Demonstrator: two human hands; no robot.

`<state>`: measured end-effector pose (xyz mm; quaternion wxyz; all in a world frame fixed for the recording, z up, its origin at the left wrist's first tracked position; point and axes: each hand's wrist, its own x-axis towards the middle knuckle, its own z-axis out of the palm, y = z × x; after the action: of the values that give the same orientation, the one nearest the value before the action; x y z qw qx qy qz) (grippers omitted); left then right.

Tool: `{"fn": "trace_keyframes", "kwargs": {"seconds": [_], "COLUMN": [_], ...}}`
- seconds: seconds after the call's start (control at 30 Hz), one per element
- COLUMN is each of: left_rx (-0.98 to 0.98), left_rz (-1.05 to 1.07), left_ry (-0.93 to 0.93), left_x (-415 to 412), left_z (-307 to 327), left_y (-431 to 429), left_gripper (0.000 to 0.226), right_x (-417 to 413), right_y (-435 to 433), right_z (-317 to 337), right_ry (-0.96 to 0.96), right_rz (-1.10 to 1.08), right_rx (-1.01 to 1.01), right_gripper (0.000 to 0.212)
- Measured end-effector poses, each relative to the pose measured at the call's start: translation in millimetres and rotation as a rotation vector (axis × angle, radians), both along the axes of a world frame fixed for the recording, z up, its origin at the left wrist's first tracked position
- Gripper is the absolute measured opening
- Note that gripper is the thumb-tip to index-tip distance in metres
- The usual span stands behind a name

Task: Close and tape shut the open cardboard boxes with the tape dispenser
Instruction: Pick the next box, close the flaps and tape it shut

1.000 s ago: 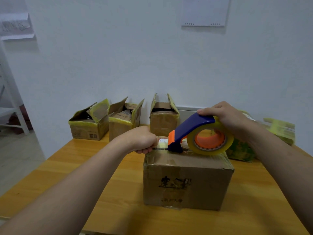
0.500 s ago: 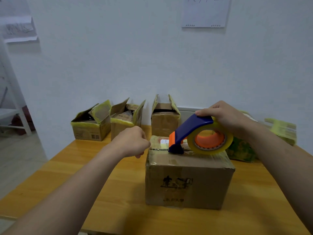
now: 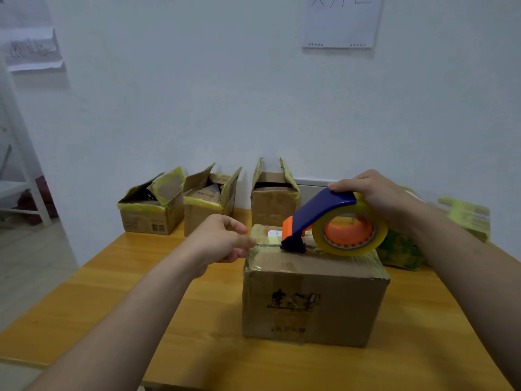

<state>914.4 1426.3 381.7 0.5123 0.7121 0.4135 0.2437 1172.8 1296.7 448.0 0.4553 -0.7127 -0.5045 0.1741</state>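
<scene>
A closed cardboard box (image 3: 310,300) stands on the wooden table (image 3: 174,320), its top covered in clear yellowish tape. On that top rests a blue and orange tape dispenser (image 3: 332,224) with a yellow tape roll. My right hand (image 3: 377,193) grips the dispenser from above and behind. My left hand (image 3: 222,239) hovers at the box's upper left edge, fingers loosely curled and apart, holding nothing. Three open cardboard boxes stand along the wall: the left open box (image 3: 149,210), the middle open box (image 3: 208,204) and the right open box (image 3: 273,196).
A taped greenish box (image 3: 400,249) and a yellowish taped packet (image 3: 465,218) lie behind my right arm. White shelving (image 3: 19,190) stands at the far left. Paper sheets (image 3: 341,21) hang on the wall. The table's near edge runs along the bottom.
My left hand let go of the tape end at the box's left edge, drew back a little and opened. The dispenser stayed on the box top.
</scene>
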Motion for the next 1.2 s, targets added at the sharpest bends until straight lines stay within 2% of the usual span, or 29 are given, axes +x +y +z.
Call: {"fn": "trace_keyframes", "kwargs": {"seconds": [0.2,0.6,0.83,1.1,1.2], "left_rx": [-0.162,-0.104,-0.023,0.263,0.277], "left_rz": [0.002,0.002,0.018,0.048,0.058], "left_ry": [-0.079,-0.02,0.005,0.091,0.091], "left_x": [1,-1,7,17,20], "left_z": [0,7,2,1,1], "left_y": [-1,-7,-4,-4,-5], "left_gripper": [0.036,0.048,0.039,0.028,0.025], "right_x": [0,-2,-2,-1,-1], "right_y": [0,-4,-7,-8,-7], "right_z": [-2,-5,-2,-3,-4], "right_ry": [0.01,0.038,0.017,0.018,0.022], "right_rz": [-0.012,-0.015,-0.011,-0.026,-0.029], "right_rx": [-0.005,0.028,0.038,0.05,0.045], "right_gripper": [0.041,0.048,0.046,0.041,0.041]}}
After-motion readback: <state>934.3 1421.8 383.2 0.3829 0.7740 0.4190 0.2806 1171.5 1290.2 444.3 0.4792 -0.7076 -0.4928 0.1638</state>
